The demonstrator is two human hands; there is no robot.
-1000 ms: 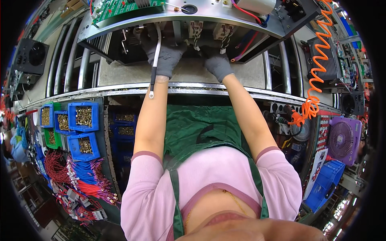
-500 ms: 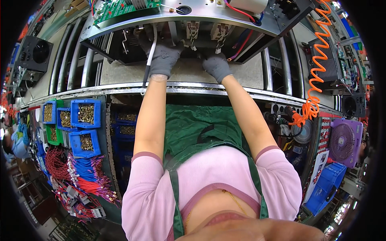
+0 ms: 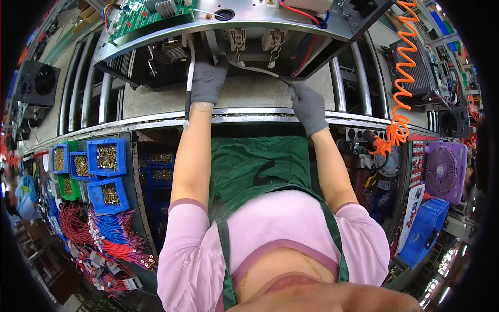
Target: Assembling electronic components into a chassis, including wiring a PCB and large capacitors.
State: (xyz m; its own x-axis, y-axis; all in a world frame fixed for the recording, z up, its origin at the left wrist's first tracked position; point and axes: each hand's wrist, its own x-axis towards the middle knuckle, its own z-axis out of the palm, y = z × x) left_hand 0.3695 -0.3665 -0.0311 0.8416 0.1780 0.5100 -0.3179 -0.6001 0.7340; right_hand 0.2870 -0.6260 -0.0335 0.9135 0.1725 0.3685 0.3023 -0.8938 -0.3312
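Green apron (image 3: 260,161): worn at 6 o'clock, nearest of everything.
Wire bundles (image 3: 122,247): laid out at 8 o'clock, reds and blues grouped, presumably so each colour can be picked at a glance.
Blue bins (image 3: 110,209): set at 9 o'clock, tops open, brass-coloured fasteners (image 3: 107,157) heaped inside; placed within reach, it seems, for quick picking.
Purple fan (image 3: 442,169): stood off at 3 o'clock, likely for cooling.
Right hand (image 3: 310,106): grey-gloved, between 1 and 2 o'clock, just outside the opening, and here a grip is seen! The dark end of a grey cable (image 3: 257,69) is pinched by the fingertips, perhaps so its curve can be controlled.
White cable (image 3: 190,73): draped at 11 o'clock along the left wrist, its metal lug (image 3: 186,125) hung beside the forearm.
Left hand (image 3: 208,82): gloved too, at 11 o'clock, fingers tucked into the opening; whether anything is grasped cannot be told.
Orange coiled hose (image 3: 403,73): suspended at 2 o'clock, probably to be kept off the work.
Chassis (image 3: 249,23): rested at 12 o'clock, its opening faced toward the person, so both hands can be admitted.
Green circuit board (image 3: 148,23): mounted on top, 11 o'clock.
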